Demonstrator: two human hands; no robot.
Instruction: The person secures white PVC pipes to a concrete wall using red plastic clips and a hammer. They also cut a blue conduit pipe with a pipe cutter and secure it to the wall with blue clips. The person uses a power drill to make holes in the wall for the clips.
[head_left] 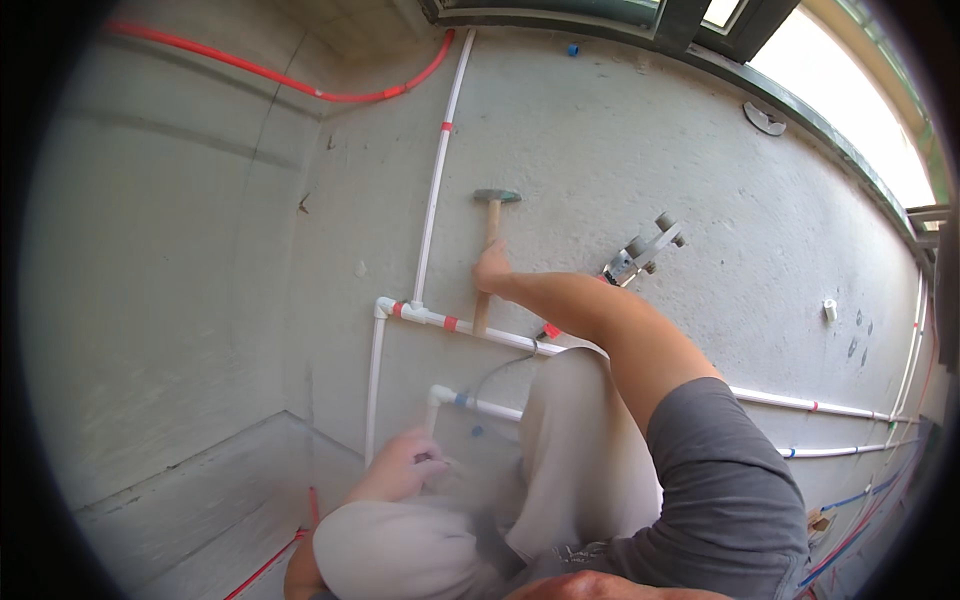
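My right hand (491, 268) is wrapped round the wooden handle of a hammer (494, 214). Its dark metal head points away from me, and the handle's lower end reaches the white pipe (490, 334) with red bands. Beside my left knee, my left hand (413, 462) is closed with curled fingers. It is slightly blurred, and anything inside it is hidden. Nearby, a white elbow (440, 395) joins a second pipe with a blue band. A pipe fusion welder (640, 255) with round metal dies lies beyond my right forearm.
A red pipe (270, 75) curves across the upper left. One white pipe (444, 140) runs away from me to a dark window frame (690, 40). Several white pipes (850, 410) continue at right. A small white fitting (830, 310) and a blue cap (573, 49) are also visible.
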